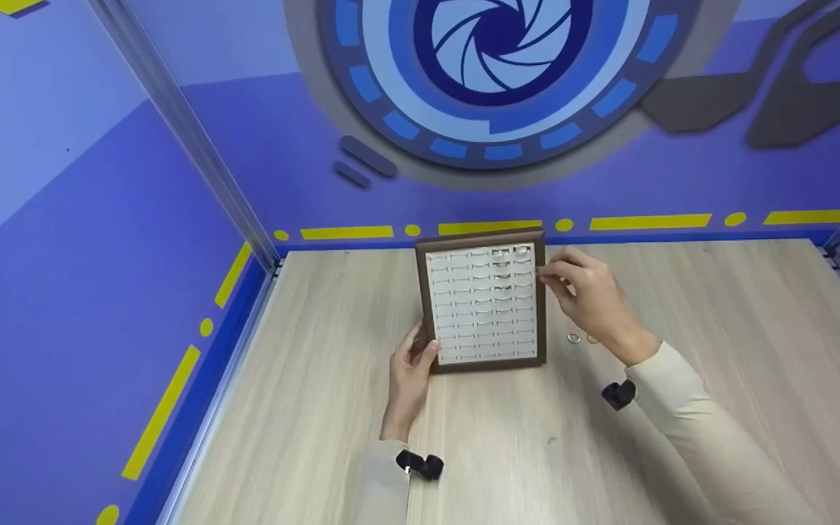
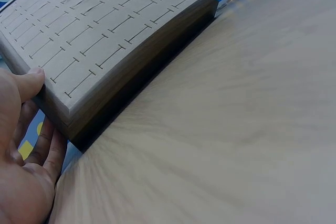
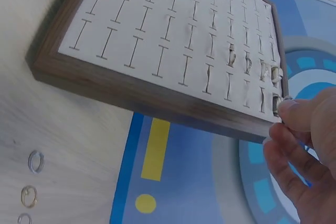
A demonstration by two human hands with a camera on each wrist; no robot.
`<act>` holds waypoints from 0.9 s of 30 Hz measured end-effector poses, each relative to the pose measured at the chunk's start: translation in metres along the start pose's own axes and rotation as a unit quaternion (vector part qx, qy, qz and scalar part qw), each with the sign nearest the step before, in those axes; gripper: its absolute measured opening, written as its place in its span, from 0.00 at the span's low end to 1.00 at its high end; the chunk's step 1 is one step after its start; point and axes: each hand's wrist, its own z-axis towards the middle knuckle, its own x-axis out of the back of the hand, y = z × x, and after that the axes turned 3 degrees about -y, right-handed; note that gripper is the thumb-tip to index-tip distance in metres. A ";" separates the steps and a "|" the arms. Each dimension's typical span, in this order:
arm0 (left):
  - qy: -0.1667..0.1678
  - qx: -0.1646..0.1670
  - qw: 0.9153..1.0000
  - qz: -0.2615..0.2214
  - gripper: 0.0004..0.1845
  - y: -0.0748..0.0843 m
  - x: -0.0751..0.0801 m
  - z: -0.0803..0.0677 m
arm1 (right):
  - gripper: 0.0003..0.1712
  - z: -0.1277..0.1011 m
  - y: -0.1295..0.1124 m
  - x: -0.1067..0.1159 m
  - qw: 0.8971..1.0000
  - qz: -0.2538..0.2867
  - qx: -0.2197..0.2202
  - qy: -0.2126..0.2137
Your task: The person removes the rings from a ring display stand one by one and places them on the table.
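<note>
A: What does the person have on the pale wood-grain table [image 1: 719, 343]?

B: A dark brown wooden-framed ring tray with a slotted cream pad [image 1: 483, 306], standing near the table's far edge, in front of the blue wall. The left hand [image 1: 411, 364] grips its near left corner, thumb on the pad's edge and fingers curled behind the frame, seemingly to steady it.

A: Is the tray lying flat?

B: The head view suggests it is propped up a little on that hand, probably so the slots face the person; the angle is hard to judge.

A: And the right hand [image 1: 588, 292]?

B: It is at the tray's right edge near the top, with the fingertips pinching a small silver ring [image 3: 277, 103] at a slot in the outermost column. A few slots beside it already hold rings.

A: Anything else about?

B: Loose small metal rings [image 3: 32, 179] lie on the table just right of the tray, within easy reach of the right hand.
</note>
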 end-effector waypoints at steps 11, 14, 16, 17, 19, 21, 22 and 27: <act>0.004 0.008 1.000 -0.002 0.34 0.001 0.001 0.000 | 0.10 -0.018 0.008 0.016 0.999 0.008 -0.019 -0.028; 0.004 0.010 1.000 -0.004 0.34 0.000 0.001 0.000 | 0.10 -0.026 0.011 0.016 0.999 0.007 -0.024 -0.030; 0.004 0.008 1.000 -0.001 0.34 -0.002 0.000 0.000 | 0.10 -0.031 0.013 0.016 0.999 0.005 -0.028 -0.034; 0.003 0.005 1.000 -0.001 0.34 -0.002 0.000 0.000 | 0.10 -0.034 0.014 0.016 0.999 0.004 -0.030 -0.037; 0.002 0.003 1.000 0.000 0.34 -0.003 0.000 0.000 | 0.10 -0.039 0.017 0.017 0.998 -0.001 -0.034 -0.044; 0.001 0.003 1.000 0.001 0.34 -0.003 0.000 -0.001 | 0.11 -0.043 0.018 0.017 0.998 -0.006 -0.037 -0.051; 0.001 0.003 1.000 0.000 0.33 -0.003 0.000 0.000 | 0.11 -0.045 0.019 0.017 0.998 -0.008 -0.038 -0.054; -0.001 0.002 1.000 -0.007 0.32 -0.001 0.000 0.001 | 0.11 -0.054 0.023 0.016 0.997 -0.012 -0.048 -0.060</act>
